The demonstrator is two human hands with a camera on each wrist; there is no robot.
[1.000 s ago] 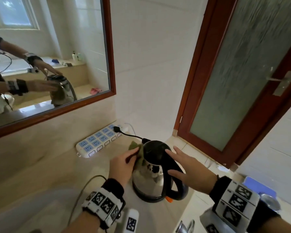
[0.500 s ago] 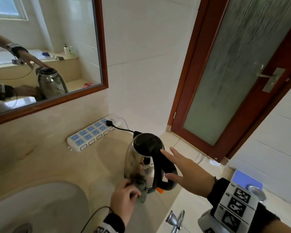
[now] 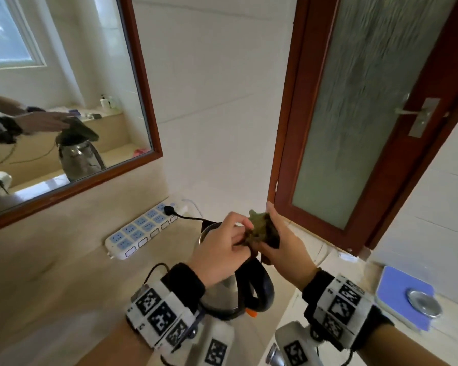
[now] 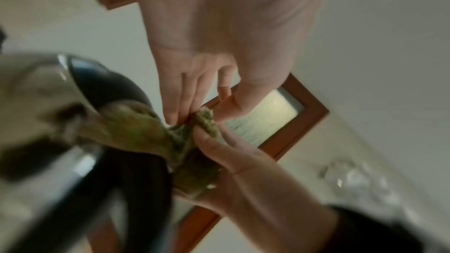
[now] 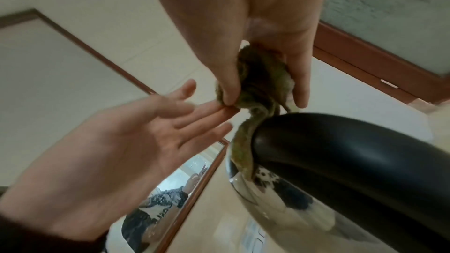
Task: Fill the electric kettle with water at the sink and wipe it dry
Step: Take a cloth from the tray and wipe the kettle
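Note:
A steel electric kettle [image 3: 222,289] with a black handle [image 3: 262,286] stands on the beige counter, plugged in. Both hands meet just above its lid. My right hand [image 3: 265,233] pinches a bunched green cloth [image 3: 259,228] between thumb and fingers; the right wrist view shows that right hand [image 5: 264,101] gripping the cloth [image 5: 263,76], whose tail hangs onto the kettle's black top [image 5: 340,151]. My left hand [image 3: 238,233] has straight fingers [image 5: 214,113] whose tips touch the cloth. In the blurred left wrist view the left hand [image 4: 197,116] meets the cloth [image 4: 136,130] beside the kettle [image 4: 48,88].
A white power strip [image 3: 140,231] lies against the back wall with the kettle's plug [image 3: 169,210] in it. A framed mirror [image 3: 64,101] hangs at left and a wooden door [image 3: 368,101] stands at right. A blue pad with a metal disc [image 3: 405,299] lies lower right.
My left hand rose with the cloth from the kettle's lower side to above the lid. My right hand left the handle and took hold of the cloth.

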